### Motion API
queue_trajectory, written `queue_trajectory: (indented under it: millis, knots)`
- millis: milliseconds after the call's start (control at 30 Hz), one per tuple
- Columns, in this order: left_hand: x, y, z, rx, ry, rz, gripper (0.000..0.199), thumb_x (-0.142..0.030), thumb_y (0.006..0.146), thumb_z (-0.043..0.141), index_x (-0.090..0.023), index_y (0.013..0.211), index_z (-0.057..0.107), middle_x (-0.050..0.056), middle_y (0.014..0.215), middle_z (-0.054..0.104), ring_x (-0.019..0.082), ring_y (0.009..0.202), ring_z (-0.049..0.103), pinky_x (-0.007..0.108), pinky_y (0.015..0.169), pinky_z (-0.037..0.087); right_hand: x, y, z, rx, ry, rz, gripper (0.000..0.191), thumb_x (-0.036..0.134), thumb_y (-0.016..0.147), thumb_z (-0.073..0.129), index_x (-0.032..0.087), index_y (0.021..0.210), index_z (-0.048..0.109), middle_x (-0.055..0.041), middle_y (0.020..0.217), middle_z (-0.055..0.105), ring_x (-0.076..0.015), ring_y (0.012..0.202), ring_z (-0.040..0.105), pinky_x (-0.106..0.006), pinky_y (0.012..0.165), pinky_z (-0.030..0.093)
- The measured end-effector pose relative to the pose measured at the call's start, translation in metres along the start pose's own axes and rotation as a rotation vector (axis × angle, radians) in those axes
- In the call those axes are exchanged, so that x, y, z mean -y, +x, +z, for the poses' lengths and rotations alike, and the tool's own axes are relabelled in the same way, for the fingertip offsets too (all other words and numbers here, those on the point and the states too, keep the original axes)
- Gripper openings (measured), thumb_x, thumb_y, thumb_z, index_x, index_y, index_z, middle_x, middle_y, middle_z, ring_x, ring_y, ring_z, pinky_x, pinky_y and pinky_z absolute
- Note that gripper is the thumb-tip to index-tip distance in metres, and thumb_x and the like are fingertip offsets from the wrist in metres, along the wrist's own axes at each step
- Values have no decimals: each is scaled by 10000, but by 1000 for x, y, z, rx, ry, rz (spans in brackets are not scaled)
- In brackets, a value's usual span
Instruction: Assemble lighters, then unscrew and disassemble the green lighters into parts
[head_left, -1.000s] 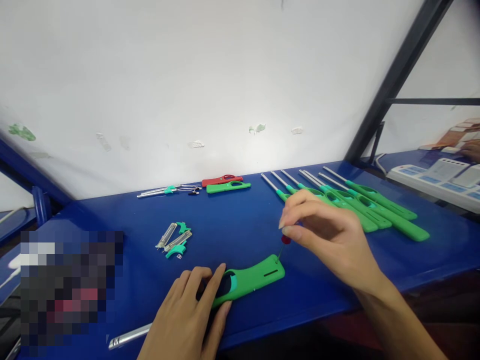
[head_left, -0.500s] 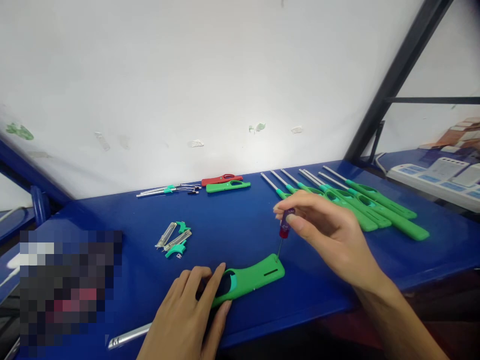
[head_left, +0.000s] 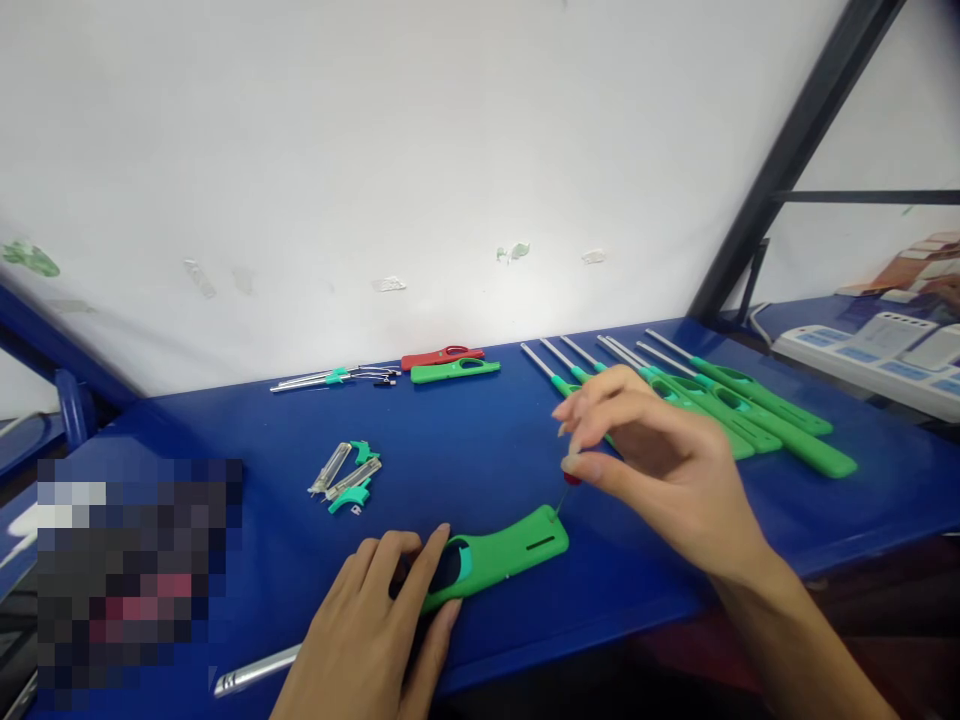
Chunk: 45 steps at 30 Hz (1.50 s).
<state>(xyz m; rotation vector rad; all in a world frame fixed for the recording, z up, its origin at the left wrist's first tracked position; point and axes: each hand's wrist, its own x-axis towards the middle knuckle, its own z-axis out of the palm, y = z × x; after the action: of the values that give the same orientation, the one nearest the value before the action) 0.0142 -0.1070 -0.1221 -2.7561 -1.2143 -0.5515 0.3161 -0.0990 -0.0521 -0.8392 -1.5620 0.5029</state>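
Flat on the blue table lies a green gas lighter, its metal tube pointing to the lower left. My left hand is closed around the lighter's middle, by the trigger opening, and presses it down. A small screwdriver is pinched between the thumb and fingers of my right hand. Its thin shaft slants down to the corner of the handle's wide end, with the tip at or very near the surface there. Most of the screwdriver's handle is hidden by my fingers.
Clear fuel tanks and teal triggers lie left of centre. Metal tubes with wires, a red lighter shell and a green lighter shell rest by the wall. Several green lighters lie at right. A pixelated patch covers the left.
My right hand has shifted its grip on the screwdriver, so its fingers now cover more of the handle, and the tool leans more to the right. My left hand and the lighter stay put.
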Motion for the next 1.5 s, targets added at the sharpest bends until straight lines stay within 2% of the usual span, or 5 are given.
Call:
queue_trajectory:
  millis: [133, 967, 1133, 1333, 1500]
  knots:
    - [-1, 0, 0, -7, 0, -4, 502, -371, 1126, 521, -304, 1623, 488, 96, 1302, 684, 279, 1073, 714, 452, 938, 671, 2, 0, -3, 48, -14, 16, 246, 201, 1058, 698, 372, 1207, 793, -4, 1073, 754, -153, 990, 702, -283, 832, 602]
    - [1, 1, 0, -38, 19, 41, 508, -374, 1136, 499, -284, 1634, 455, 98, 1282, 668, 276, 1066, 718, 457, 922, 676, 7, -2, -4, 156, -70, 31, 160, 253, 1012, 789, 369, 1106, 733, 44, 1114, 685, -139, 1104, 646, -269, 962, 552]
    - [2, 2, 0, -57, 30, 55, 495, -378, 1138, 488, -272, 1622, 466, 101, 1262, 673, 276, 1034, 724, 462, 895, 682, 8, -3, -3, 209, -67, 81, 368, 228, 1127, 598, 438, 1426, 638, 37, 1267, 730, -129, 1182, 692, -300, 1052, 557]
    - [2, 2, 1, -57, 25, 49, 488, -375, 1125, 517, -271, 1602, 492, 98, 1256, 685, 268, 1023, 733, 435, 879, 689, 5, -4, 0, 171, -48, 60, 171, 265, 1024, 776, 377, 1132, 705, 43, 1135, 674, -131, 1062, 678, -273, 936, 576]
    - [2, 2, 2, -76, 44, 57, 482, -371, 1126, 506, -256, 1594, 503, 105, 1243, 700, 278, 1013, 740, 452, 874, 694, 7, -4, -2, 174, -64, 92, 355, 259, 1156, 522, 453, 1444, 596, 25, 1163, 678, -117, 1000, 706, -272, 898, 583]
